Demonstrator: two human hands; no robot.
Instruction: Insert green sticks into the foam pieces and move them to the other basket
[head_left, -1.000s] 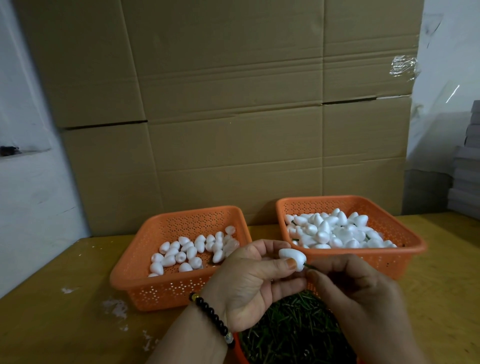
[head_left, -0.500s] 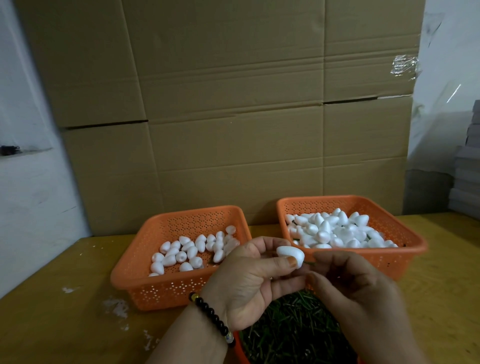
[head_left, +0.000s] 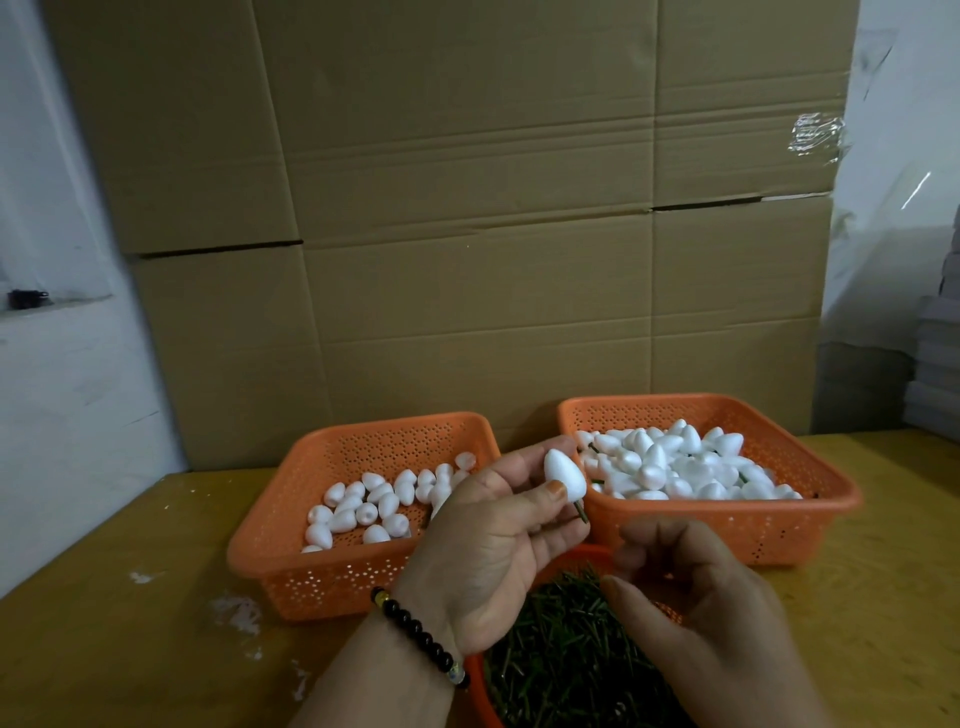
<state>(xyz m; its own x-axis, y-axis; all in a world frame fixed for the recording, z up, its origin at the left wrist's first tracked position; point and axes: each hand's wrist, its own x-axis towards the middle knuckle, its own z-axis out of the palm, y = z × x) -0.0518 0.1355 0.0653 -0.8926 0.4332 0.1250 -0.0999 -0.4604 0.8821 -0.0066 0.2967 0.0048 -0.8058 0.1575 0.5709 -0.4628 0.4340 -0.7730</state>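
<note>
Left hand (head_left: 498, 525) pinched foam piece (head_left: 565, 476), green stick (head_left: 580, 511) seated, beside right basket (head_left: 826, 506) rim. Right hand (head_left: 696, 597) loosely curled, empty, above stick pile (head_left: 566, 644). Advised: check stick firm, drop piece well inside basket.

We see the left hand (head_left: 493, 540) raised, palm toward us, thumb and fingers pinching a foam piece (head_left: 565, 477) at its one o'clock. The right hand (head_left: 696, 597), at four o'clock from the left, is loosely curled and holds nothing.
</note>
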